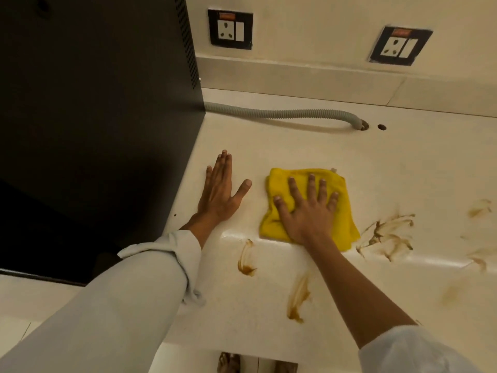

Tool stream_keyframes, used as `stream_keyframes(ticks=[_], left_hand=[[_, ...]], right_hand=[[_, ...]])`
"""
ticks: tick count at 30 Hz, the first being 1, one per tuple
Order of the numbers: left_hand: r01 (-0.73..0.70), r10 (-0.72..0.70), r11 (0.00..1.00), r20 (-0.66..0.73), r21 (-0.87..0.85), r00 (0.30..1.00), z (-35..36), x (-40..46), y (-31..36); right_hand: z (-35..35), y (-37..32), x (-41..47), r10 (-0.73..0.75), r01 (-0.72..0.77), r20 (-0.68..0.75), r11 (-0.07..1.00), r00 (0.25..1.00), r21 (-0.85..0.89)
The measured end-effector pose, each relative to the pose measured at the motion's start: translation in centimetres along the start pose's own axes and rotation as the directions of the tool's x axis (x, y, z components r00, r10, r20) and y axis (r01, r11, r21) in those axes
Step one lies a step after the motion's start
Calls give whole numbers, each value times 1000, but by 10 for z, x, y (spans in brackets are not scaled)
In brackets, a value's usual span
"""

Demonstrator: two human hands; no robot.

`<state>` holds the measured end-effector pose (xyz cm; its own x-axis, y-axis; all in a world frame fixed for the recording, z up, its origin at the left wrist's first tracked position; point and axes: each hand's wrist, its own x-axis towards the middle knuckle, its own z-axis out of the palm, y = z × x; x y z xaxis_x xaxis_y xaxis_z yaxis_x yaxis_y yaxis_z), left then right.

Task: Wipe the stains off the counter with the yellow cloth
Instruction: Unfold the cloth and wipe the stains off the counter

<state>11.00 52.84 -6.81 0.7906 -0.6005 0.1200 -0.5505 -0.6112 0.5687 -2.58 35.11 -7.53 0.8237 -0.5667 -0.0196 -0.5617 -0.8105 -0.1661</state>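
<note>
The yellow cloth [277, 181] lies flat on the cream counter [403, 162] near its middle. My right hand [309, 211] presses down on the cloth with fingers spread. My left hand [220, 189] rests palm-down on the bare counter just left of the cloth, fingers apart, holding nothing. Brown stains mark the counter: one streak [246, 258] below the cloth's left side, another streak [297, 300] nearer the front edge by my right forearm, and a larger smear [387, 236] right of the cloth. Fainter stains [478, 208] lie at the far right.
A tall black appliance [102, 103] stands on the counter's left side. A grey corrugated hose [282, 113] runs along the back into a hole [363, 126]. Two wall sockets [230, 29] [400, 45] sit on the wall behind. Feet show on the floor below the counter's front edge [228, 363].
</note>
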Motion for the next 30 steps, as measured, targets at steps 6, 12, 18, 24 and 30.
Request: stream_keyframes(ticks=[6,12,18,24,30], left_hand=[[-4,4,1000,4,-7,1000,5,3,-5],[-2,-1,992,-24,-126,1000,5,8,-4],[111,-156,886,-64,-451,986,-10,6,3],[265,-284,755,65,-600,957,-24,9,2],[267,-215,837,162,-478,963,-27,4,-1]], right_hand=[[-11,46,46,108,-108,-8,994,994,-16],[-5,7,92,123,-123,-6,992,992,0],[10,-75,61,-25,26,-11,999,1000,35],[17,-120,-10,-62,62,-7,997,998,54],[19,-131,-82,-41,43,-28,994,999,102]])
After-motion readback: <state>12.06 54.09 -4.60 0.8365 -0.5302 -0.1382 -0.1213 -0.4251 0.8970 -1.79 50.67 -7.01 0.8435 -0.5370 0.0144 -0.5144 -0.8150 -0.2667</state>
